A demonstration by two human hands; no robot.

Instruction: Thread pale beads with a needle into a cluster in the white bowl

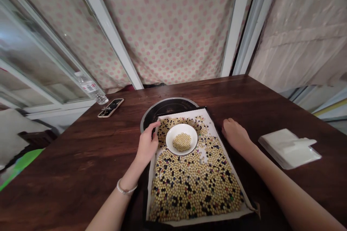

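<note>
A shallow tray [249,202] with a white lining and dark edges holds a spread of small round beads [187,187], mostly cream, with black and a few coloured ones mixed in. Standing among them is a white bowl [170,138] with a dark rim, and a pile of cream beads [182,142] lies inside it. My left hand [148,143] is at the tray's left edge beside the bowl, thumb and index finger apart, nothing between them. To the right of the tray, my right hand [234,133] rests on the table with its fingers curled in; its palm side is hidden.
The tray's far end overlaps a round black panel [151,115] in the dark wooden table [81,173]. At the left stand a plastic water bottle [92,88] and a phone [111,108] lying flat. A clear-wrapped white packet [288,148] lies at the right.
</note>
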